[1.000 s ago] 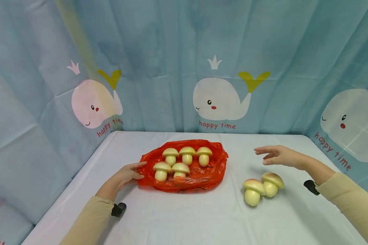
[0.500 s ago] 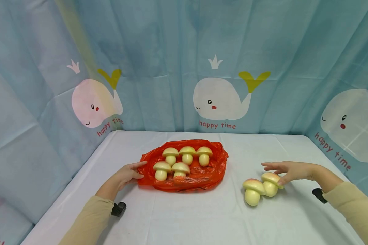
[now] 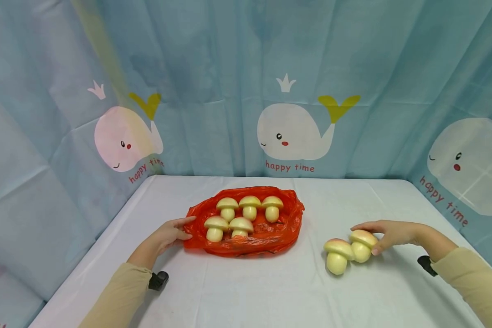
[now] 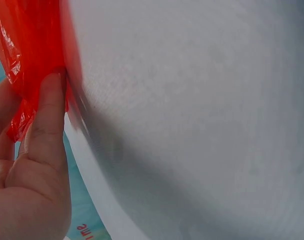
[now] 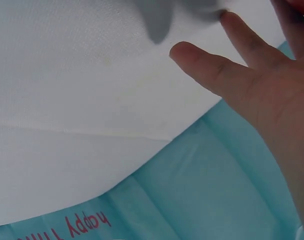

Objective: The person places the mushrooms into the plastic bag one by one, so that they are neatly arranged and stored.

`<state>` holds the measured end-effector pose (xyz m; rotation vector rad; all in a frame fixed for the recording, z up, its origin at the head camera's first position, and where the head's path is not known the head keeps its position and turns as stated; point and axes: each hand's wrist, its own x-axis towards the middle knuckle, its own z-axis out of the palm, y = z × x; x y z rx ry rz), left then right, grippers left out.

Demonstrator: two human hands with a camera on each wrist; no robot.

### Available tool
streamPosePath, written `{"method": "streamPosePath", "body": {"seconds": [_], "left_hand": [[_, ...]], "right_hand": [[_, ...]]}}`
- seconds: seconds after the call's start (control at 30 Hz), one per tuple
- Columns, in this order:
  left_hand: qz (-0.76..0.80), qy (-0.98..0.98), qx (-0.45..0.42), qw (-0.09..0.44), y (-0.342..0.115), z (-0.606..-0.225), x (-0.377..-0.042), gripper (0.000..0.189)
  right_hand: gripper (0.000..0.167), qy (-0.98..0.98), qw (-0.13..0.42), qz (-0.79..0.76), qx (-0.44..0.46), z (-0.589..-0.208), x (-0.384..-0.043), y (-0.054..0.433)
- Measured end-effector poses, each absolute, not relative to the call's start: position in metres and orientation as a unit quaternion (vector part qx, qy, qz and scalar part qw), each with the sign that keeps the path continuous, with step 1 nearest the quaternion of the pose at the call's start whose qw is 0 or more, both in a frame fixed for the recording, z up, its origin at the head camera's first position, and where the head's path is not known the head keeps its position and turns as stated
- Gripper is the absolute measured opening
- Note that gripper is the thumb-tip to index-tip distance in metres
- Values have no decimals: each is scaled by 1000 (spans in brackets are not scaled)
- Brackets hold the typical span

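A red plastic bag point(image 3: 266, 239) lies spread on the table in the head view, with several toy mushrooms point(image 3: 272, 214) in it. At its left end my left hand point(image 3: 169, 235) pinches the bag's edge; in the left wrist view the red film point(image 4: 29, 45) runs between thumb and fingers. Right of the bag, two more toy mushrooms stand touching each other, tilted. My right hand point(image 3: 397, 234) grips the farther mushroom point(image 3: 361, 246), thumb on its near side and fingers behind the cap. The nearer mushroom point(image 3: 338, 257) is untouched. In the right wrist view the right hand point(image 5: 272, 85) hides its mushroom.
A white-covered table point(image 3: 266, 291) carries everything. Behind it and along both sides hangs a light blue curtain point(image 3: 213, 127) printed with whales. A black wrist camera point(image 3: 158, 280) sits below the left wrist, another black one point(image 3: 427, 265) below the right.
My right hand has come down from above the table, shifted right, and closed around the farther mushroom. My left hand and the bag have stayed in place.
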<state>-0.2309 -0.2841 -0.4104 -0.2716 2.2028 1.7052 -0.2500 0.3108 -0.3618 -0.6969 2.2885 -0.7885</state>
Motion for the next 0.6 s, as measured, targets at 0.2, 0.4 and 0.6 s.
{"method": "streamPosePath", "body": {"seconds": [0.2,0.4,0.6], "left_hand": [[596,778,-100,171,-285,-412,-230,62],[597,779,-98,166,-284,-412,-229,62],[599,778,-95,163,-284,-412,-228,62]], "right_hand": [[70,864,311,-290,-270,-359,-254,309],[69,855,320,-301,-277,-345,-259,306],[69,852,315,-305,-285,-330,-265,300]]}}
